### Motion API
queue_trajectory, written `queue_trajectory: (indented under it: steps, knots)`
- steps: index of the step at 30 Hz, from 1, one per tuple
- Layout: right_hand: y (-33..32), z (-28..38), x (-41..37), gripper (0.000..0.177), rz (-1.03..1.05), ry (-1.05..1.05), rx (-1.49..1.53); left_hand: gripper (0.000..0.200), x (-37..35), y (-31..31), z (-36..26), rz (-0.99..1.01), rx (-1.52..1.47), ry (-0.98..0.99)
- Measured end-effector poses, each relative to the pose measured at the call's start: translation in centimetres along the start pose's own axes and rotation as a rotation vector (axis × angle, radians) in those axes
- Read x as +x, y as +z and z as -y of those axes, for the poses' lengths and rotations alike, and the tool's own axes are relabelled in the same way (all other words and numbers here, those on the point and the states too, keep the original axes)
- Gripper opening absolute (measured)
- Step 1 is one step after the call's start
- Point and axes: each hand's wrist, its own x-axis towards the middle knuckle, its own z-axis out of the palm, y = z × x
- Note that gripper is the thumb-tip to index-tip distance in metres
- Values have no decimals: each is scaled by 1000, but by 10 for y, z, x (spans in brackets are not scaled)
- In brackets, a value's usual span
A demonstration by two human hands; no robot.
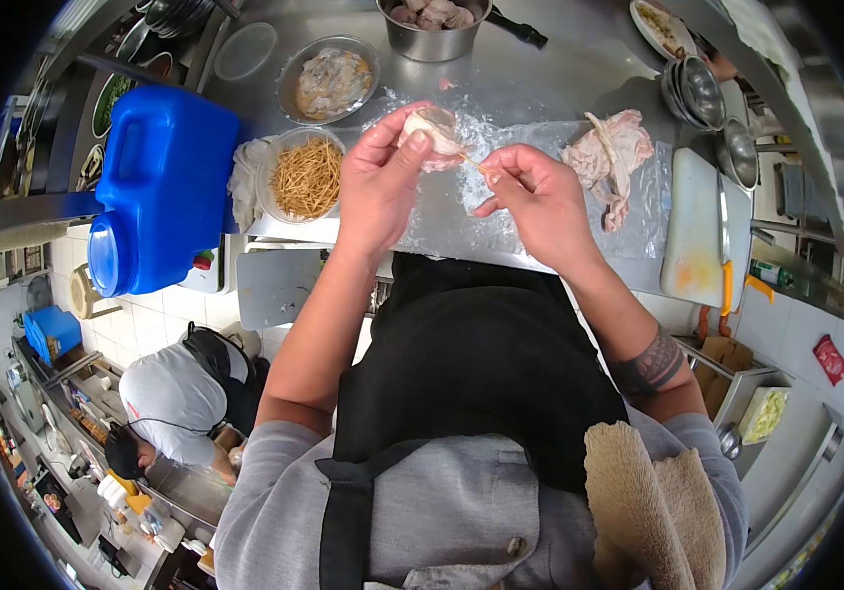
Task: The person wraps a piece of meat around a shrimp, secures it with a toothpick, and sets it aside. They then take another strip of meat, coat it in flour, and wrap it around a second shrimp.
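My left hand [381, 187] is closed around a pale piece of raw meat [432, 126], thumb on top, above the steel table. In my right hand [540, 202], thumb and forefinger pinch a toothpick [474, 164] whose far end meets the meat; how deep it goes is hidden. A tub of toothpicks [305, 177] stands left of my left hand. Behind it, a metal bowl [284, 93] holds wet, greyish raw pieces. More raw meat [611, 157] lies on a plastic sheet [650, 202] right of my right hand. White smears mark the steel between.
A pot [432, 44] with meat pieces stands at the back. At right are a cutting board [690, 231], a knife [725, 231] and stacked metal bowls [694, 93]. A big blue jug [161, 182] is on the left. Lower left, another person [181, 393] bends over.
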Motion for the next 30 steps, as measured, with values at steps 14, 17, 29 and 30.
queue_trajectory:
  steps: [14, 17, 29, 30]
  knots:
    - [5, -8, 11, 18, 29, 18, 360, 45, 2, 6, -6, 31, 8, -231]
    - [1, -11, 9, 16, 27, 91, 252, 43, 1, 11, -9, 5, 20, -195]
    - [7, -21, 14, 12, -11, 27, 347, 41, 0, 15, -1, -29, 18, -265]
    - [8, -22, 15, 12, -6, 28, 346, 41, 0, 11, -1, -32, 18, -262]
